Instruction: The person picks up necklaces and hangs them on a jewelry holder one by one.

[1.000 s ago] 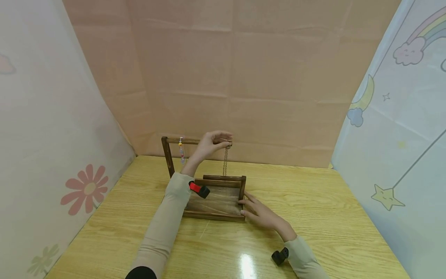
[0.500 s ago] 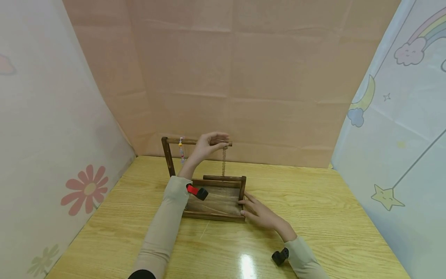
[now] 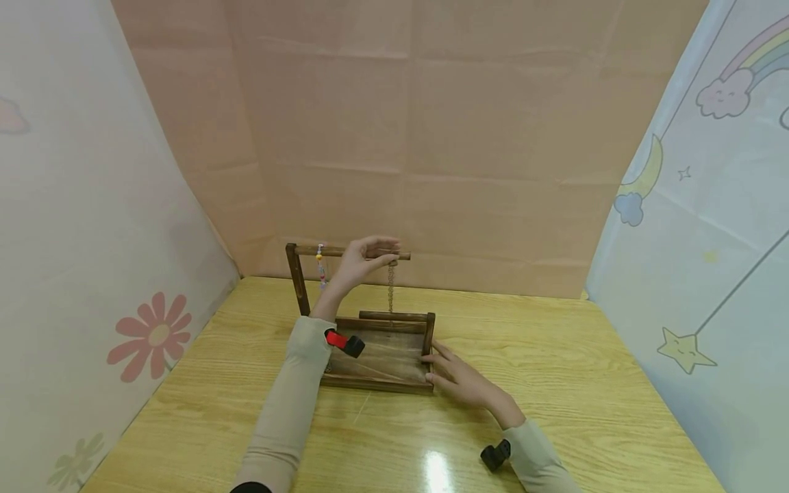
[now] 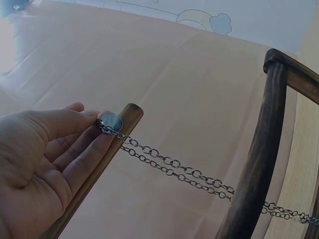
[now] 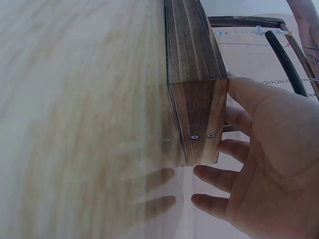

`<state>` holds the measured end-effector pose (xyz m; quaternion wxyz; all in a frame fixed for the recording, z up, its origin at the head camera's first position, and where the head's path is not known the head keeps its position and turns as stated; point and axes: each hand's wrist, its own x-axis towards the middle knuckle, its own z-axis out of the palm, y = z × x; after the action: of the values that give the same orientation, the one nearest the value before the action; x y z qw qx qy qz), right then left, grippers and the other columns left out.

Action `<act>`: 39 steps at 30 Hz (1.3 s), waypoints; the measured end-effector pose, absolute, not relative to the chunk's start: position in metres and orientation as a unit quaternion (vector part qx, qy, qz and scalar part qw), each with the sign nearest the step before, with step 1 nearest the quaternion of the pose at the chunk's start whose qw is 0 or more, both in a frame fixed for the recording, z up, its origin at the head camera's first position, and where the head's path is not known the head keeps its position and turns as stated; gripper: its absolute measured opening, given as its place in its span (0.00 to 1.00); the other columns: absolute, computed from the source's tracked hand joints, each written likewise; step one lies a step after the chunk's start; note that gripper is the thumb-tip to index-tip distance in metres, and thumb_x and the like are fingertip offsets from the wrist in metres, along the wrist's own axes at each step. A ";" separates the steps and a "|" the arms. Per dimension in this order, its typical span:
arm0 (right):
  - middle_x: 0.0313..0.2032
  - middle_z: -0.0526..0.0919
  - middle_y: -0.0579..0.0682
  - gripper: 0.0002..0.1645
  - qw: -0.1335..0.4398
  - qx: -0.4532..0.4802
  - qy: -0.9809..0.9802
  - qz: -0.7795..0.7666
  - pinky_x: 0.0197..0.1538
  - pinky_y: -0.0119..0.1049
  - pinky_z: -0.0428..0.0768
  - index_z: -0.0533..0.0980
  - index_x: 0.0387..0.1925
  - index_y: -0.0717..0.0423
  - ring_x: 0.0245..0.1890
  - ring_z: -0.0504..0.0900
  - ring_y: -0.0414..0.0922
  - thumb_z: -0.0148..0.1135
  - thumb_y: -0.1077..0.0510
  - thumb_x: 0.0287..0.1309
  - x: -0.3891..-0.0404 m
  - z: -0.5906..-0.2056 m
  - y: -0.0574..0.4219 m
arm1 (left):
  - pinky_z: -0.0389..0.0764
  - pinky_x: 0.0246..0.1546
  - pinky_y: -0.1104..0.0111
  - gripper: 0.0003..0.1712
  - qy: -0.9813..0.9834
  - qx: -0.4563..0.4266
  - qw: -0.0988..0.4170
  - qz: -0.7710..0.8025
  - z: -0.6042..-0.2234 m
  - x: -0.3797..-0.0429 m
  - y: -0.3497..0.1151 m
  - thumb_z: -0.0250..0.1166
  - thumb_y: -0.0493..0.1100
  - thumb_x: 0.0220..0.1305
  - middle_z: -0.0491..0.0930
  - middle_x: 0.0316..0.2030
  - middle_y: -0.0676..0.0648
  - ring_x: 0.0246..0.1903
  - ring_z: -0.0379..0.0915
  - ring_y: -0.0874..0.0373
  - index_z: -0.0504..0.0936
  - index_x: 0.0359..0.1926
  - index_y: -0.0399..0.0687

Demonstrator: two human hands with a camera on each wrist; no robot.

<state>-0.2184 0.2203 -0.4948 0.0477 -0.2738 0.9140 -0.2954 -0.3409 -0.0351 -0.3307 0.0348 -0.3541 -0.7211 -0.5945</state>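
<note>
My left hand [image 3: 359,266] pinches a metal chain necklace [image 3: 391,293] close to the free end of the upper bar [image 3: 403,256] of a dark wooden jewellery stand. In the left wrist view, a round disc [image 4: 111,123] sits at the fingertips, and two strands of the chain [image 4: 174,163] hang from there past the lower bar [image 4: 253,149]. My right hand [image 3: 465,381] rests against the right end of the stand's tray [image 3: 382,356], its fingers extended. The right wrist view has the thumb by the wooden corner [image 5: 199,112].
A colourful beaded string [image 3: 320,267] hangs from the upper bar near its upright post [image 3: 298,281]. The stand is on a wood-grain table [image 3: 555,383]. Behind it rises a brown paper backdrop [image 3: 493,137], with printed sheets at both sides.
My left hand has slid left along the upper bar, away from its free end, and the chain necklace has moved with it. My right hand keeps its place at the tray.
</note>
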 end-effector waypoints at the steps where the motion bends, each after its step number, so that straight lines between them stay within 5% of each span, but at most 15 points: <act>1: 0.72 0.42 0.53 0.27 0.048 -0.273 0.914 -0.296 0.61 0.58 0.64 0.64 0.65 0.49 0.69 0.52 0.58 0.45 0.45 0.68 -0.218 -0.495 0.220 | 0.78 0.49 0.64 0.18 -0.722 -0.354 0.034 -0.594 -0.328 -0.338 -0.036 0.61 0.36 0.62 0.77 0.51 0.36 0.47 0.77 0.47 0.76 0.54 0.40; 8: 0.72 0.43 0.54 0.26 0.050 -0.268 0.915 -0.298 0.62 0.58 0.63 0.64 0.64 0.48 0.69 0.51 0.58 0.46 0.46 0.68 -0.217 -0.493 0.219 | 0.78 0.49 0.61 0.19 -0.725 -0.348 0.033 -0.593 -0.313 -0.320 -0.042 0.60 0.33 0.62 0.75 0.52 0.32 0.49 0.73 0.36 0.74 0.55 0.34; 25: 0.72 0.43 0.54 0.27 0.050 -0.269 0.914 -0.300 0.61 0.59 0.64 0.64 0.65 0.48 0.69 0.52 0.58 0.46 0.45 0.68 -0.218 -0.495 0.220 | 0.77 0.51 0.61 0.19 -0.720 -0.351 0.043 -0.598 -0.317 -0.321 -0.049 0.60 0.35 0.62 0.75 0.52 0.31 0.50 0.72 0.35 0.75 0.55 0.35; 34: 0.72 0.44 0.54 0.27 0.045 -0.270 0.916 -0.293 0.62 0.58 0.63 0.64 0.64 0.49 0.69 0.52 0.58 0.46 0.45 0.68 -0.218 -0.494 0.219 | 0.77 0.49 0.64 0.19 -0.727 -0.329 0.047 -0.601 -0.320 -0.322 -0.053 0.60 0.32 0.62 0.76 0.51 0.35 0.48 0.76 0.44 0.75 0.55 0.37; 39: 0.72 0.44 0.54 0.27 0.050 -0.268 0.916 -0.293 0.62 0.58 0.64 0.64 0.65 0.48 0.69 0.52 0.58 0.45 0.45 0.68 -0.218 -0.495 0.219 | 0.78 0.49 0.64 0.19 -0.718 -0.334 0.052 -0.608 -0.320 -0.322 -0.055 0.60 0.32 0.62 0.77 0.51 0.34 0.48 0.75 0.40 0.75 0.54 0.35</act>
<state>-0.2181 0.2194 -0.4946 0.0495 -0.2685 0.9163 -0.2931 -0.3219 -0.0551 -0.3200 0.0516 -0.3343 -0.7181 -0.6082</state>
